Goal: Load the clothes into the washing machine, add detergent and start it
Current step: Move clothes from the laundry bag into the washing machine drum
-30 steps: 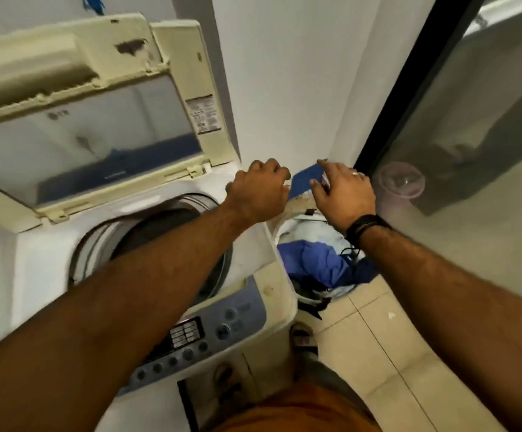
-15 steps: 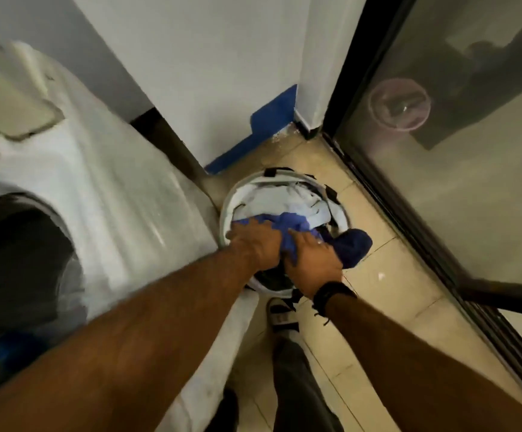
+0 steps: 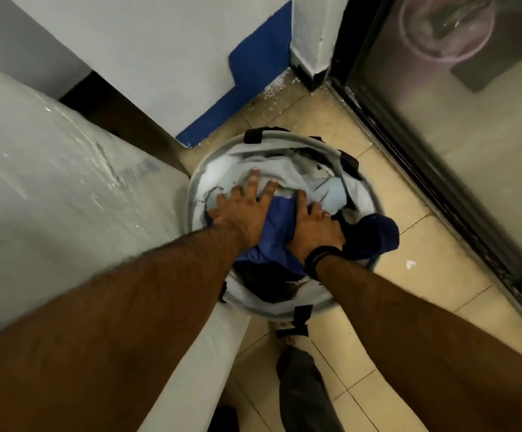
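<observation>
Two hands deep in a round laundry basket (image 3: pixel 197 185) on the tiled floor (image 3: pixel 425 307), just right of the white washing machine (image 3: pixel 50 182). Left hand (image 3: pixel 247 210) laid on the pile, fingers (image 3: pixel 255 180) spread and reaching onto a pale grey garment (image 3: pixel 325 188) at the far side of the basket, grip splayed, not pinching. Right hand (image 3: pixel 314 226) just beside it, fingers curled down into a bright blue garment (image 3: pixel 280 226) bunched between the two hands, grip closed around that cloth. Dark navy piece (image 3: pixel 375 235) draped over the basket's right rim. Black wristband (image 3: pixel 322 258) on the right wrist. Blue painted skirting (image 3: pixel 244 82) along the far wall, dark-framed glass door (image 3: pixel 440 135) on the right. Trouser leg (image 3: pixel 303 391) and foot near the bottom edge, close to the basket.
</observation>
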